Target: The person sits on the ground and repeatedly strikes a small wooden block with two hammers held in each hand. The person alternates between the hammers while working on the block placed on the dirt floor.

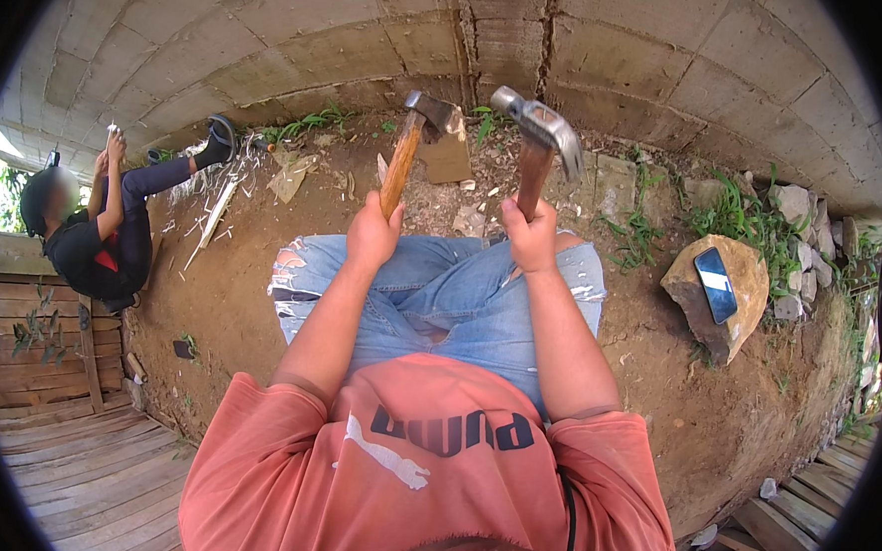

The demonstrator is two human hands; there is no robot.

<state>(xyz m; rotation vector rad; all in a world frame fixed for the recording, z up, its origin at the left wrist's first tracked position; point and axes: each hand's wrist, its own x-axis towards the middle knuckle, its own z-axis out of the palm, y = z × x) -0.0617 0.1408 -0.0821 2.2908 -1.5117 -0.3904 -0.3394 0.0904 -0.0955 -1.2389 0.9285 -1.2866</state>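
Observation:
My left hand [373, 230] is closed round the wooden handle of a hatchet [401, 161], whose dark metal head is raised at the far end. In my right hand [531, 236] a claw hammer [535, 167] stands upright, gripped low on its brown handle, its curved claw toward the right. The two tool heads are apart, with a gap between them. Both hands are above my knees in torn blue jeans [440, 285]. Beyond the hatchet head, a flat brown piece [448, 160] rests on the ground, partly covered by the head.
A phone [715, 285] lies on a big tan rock [751, 267] to the right. At the left, another person [89, 232] sits holding something small and pale. Pale wood strips [212, 214] litter the dirt nearby. A block wall [333, 50] runs along the far side.

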